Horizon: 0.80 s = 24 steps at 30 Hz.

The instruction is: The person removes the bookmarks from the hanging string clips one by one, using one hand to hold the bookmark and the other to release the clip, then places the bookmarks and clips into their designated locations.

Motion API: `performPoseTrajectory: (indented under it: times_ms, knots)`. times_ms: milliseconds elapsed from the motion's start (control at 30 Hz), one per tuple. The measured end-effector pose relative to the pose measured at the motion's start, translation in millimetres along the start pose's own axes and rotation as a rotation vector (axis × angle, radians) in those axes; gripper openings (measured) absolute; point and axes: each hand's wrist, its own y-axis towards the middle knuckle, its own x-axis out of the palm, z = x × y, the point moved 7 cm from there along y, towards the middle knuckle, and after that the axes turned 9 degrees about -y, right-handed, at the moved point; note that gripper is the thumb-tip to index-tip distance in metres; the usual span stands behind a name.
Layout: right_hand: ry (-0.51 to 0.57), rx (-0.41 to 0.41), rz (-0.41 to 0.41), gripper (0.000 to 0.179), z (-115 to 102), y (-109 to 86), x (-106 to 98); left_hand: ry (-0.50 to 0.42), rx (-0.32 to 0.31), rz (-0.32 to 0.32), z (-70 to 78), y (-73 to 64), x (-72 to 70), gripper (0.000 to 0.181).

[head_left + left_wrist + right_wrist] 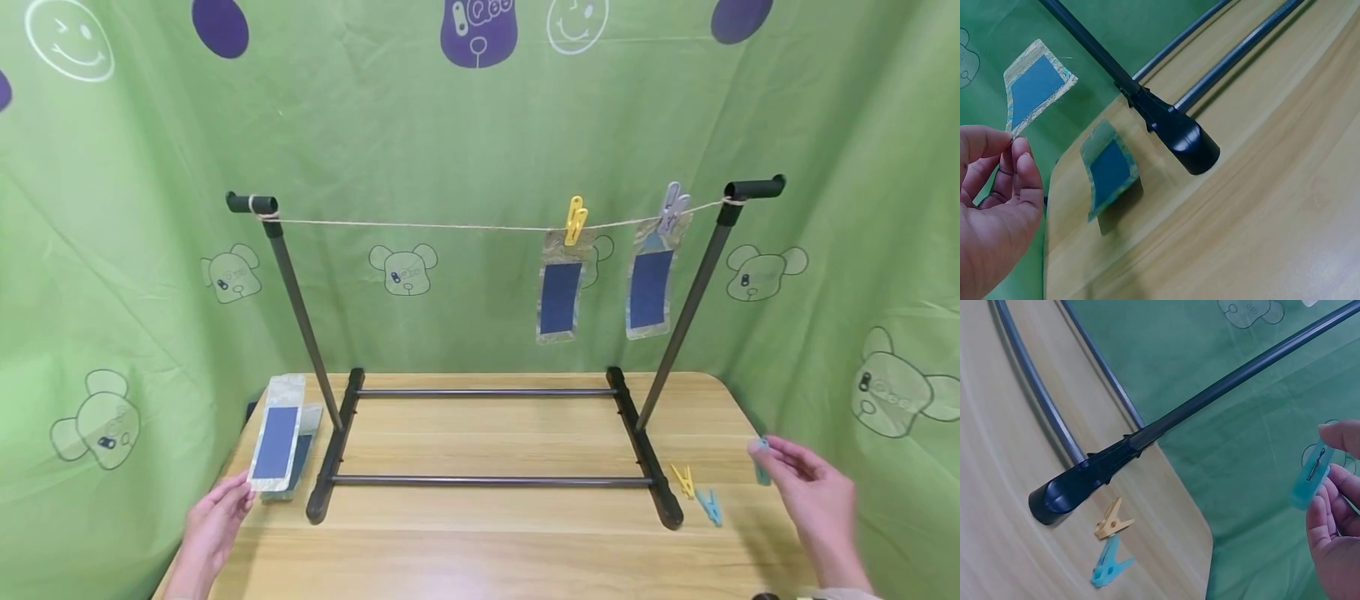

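Note:
At the left, my left hand (pixel 213 521) pinches the lower corner of a pale-bordered card with a dark blue panel (pixel 275 442), held up above the table. Below it a similar card (pixel 1110 169) lies on the tabletop, partly covered in the head view. On the right side, my right hand (pixel 821 496) pinches a blue clothespin (pixel 1313 475) between thumb and fingers. Two more such cards hang from a cord (pixel 412 224): one card (pixel 561 298) under a yellow clothespin (pixel 575 223), the other card (pixel 649 287) under a lilac clothespin (pixel 672 210).
A black stand (pixel 491 481) on the wooden table (pixel 480 542) carries the cord between two slanted posts. By its right foot lie a yellow clothespin (pixel 684 481) and a blue clothespin (pixel 709 507). Green printed curtain (pixel 465 133) surrounds the table's back and sides.

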Motion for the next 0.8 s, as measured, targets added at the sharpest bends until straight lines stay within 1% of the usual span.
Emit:
performPoseTrajectory:
  times_ms: [67, 133, 200, 300, 367, 500, 633, 767, 800]
  knots:
    - [0.033, 0.012, 0.011, 0.037, 5, 0.5, 0, 0.007, -0.006, 0.008, -3.0, 1.5, -2.2, 0.029]
    - [0.032, 0.013, 0.020, 0.037, 9, 1.1, 0, 0.026, -0.008, 0.015, -5.5, 2.8, -4.3, 0.030]
    - [-0.005, 0.010, 0.026, 0.038, 12, 1.8, 0, 0.038, -0.015, 0.028, -7.8, 3.8, -6.9, 0.031]
    - [-0.100, 0.010, 0.034, 0.041, 17, 3.1, 0, 0.050, -0.026, 0.045, -10.2, 4.4, -10.1, 0.032]
    - [-0.144, 0.022, 0.038, 0.043, 21, 3.3, 0, 0.053, -0.040, 0.058, -11.1, 4.3, -11.8, 0.032]
    - [-0.182, 0.054, 0.041, 0.047, 29, 4.2, -1, 0.060, -0.055, 0.072, -11.6, 4.6, -13.8, 0.033]
    - [-0.206, 0.063, 0.040, 0.052, 34, 4.7, -1, 0.077, -0.057, 0.081, -11.7, 5.5, -16.0, 0.033]
    - [-0.234, 0.074, 0.039, 0.055, 42, 5.9, -1, 0.096, -0.074, 0.089, -14.1, 7.0, -20.1, 0.033]
    - [-0.243, 0.079, 0.039, 0.056, 45, 6.5, -1, 0.101, -0.081, 0.099, -15.1, 7.3, -21.4, 0.034]
